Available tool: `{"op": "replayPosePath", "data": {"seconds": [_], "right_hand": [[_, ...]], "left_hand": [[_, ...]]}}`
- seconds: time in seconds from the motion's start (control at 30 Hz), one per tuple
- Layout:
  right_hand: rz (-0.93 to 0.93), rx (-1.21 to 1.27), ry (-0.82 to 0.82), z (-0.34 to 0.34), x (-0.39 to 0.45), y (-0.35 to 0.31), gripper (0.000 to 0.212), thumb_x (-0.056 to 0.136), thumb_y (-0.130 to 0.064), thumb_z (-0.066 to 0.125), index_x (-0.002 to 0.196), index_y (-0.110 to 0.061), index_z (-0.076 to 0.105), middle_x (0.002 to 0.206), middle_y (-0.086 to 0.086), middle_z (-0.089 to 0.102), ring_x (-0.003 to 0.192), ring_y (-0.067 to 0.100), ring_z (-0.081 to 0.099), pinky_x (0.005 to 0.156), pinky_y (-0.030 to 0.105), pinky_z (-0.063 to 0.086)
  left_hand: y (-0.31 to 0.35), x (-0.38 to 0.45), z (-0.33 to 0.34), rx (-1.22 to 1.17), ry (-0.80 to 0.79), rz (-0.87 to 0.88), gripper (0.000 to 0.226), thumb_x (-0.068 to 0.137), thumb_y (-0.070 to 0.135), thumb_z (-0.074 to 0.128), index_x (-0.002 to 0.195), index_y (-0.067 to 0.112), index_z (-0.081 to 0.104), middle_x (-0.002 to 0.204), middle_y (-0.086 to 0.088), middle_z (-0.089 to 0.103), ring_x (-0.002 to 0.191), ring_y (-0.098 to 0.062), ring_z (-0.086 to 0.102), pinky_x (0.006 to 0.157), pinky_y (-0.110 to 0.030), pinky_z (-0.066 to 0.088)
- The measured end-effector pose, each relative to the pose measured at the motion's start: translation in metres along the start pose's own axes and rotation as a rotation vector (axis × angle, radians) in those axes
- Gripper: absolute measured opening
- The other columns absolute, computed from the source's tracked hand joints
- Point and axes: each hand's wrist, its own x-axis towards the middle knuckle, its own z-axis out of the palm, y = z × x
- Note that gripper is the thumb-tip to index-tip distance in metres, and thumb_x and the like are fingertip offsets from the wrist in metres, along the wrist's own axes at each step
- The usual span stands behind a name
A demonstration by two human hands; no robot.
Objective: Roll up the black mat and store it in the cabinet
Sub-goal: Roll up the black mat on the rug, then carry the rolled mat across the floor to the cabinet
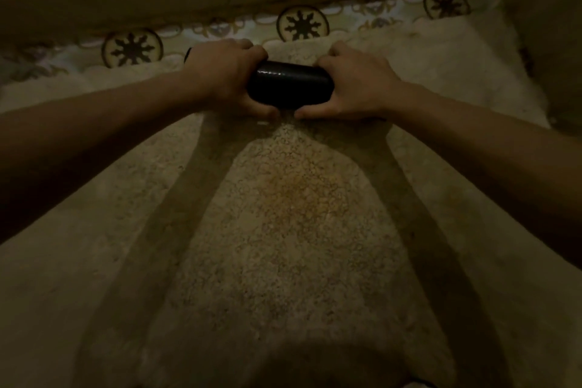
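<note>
Already wound into a tight roll at twelve o'clock over the speckled floor (293,230), the black mat (291,85) is clamped by the left hand (226,79) and right hand (356,85), fingers curled closed around it, probably to stop it springing open.

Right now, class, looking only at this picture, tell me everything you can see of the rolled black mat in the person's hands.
The rolled black mat is a tight, dark cylinder with a smooth, slightly glossy surface, perhaps rubber or foam. It lies roughly level, crosswise to the view, above the speckled beige floor. The left hand wraps one end and the right hand the other, thumbs underneath. A dark tip shows beyond the left hand. Its ends are otherwise hidden.
</note>
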Motion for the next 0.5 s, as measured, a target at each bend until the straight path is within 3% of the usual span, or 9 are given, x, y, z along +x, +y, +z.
{"op": "replayPosePath", "data": {"seconds": [0.1,0.27,0.5], "right_hand": [[-0.023,0.004,0.003,0.003,-0.004,0.001,0.088,0.066,-0.088,0.062,0.126,-0.025,0.054,0.105,0.000,0.047,0.098,0.024,0.055,0.078,0.039,0.047],[0.048,0.094,-0.161,-0.007,-0.001,0.012,0.102,0.054,-0.087,0.071,0.132,-0.025,0.049,0.121,0.003,0.046,0.105,0.023,0.051,0.086,0.041,0.050],[0.037,0.050,-0.082,0.002,-0.004,0.024,0.103,0.044,-0.100,0.056,0.119,-0.030,0.047,0.105,-0.001,0.055,0.091,0.022,0.054,0.070,0.036,0.044]], "left_hand": [[0.000,-0.002,-0.001,0.020,-0.030,0.004,0.085,0.066,0.075,0.068,0.128,0.019,0.051,0.116,-0.010,0.056,0.100,-0.030,0.057,0.074,-0.042,0.052],[-0.006,0.005,-0.013,0.001,-0.148,0.077,0.076,0.071,0.061,0.076,0.128,0.017,0.051,0.121,-0.013,0.048,0.103,-0.030,0.052,0.074,-0.036,0.042],[-0.010,0.003,-0.012,0.003,-0.147,0.154,0.077,0.072,0.064,0.074,0.125,0.015,0.046,0.116,-0.013,0.047,0.094,-0.024,0.048,0.075,-0.039,0.049]]}}
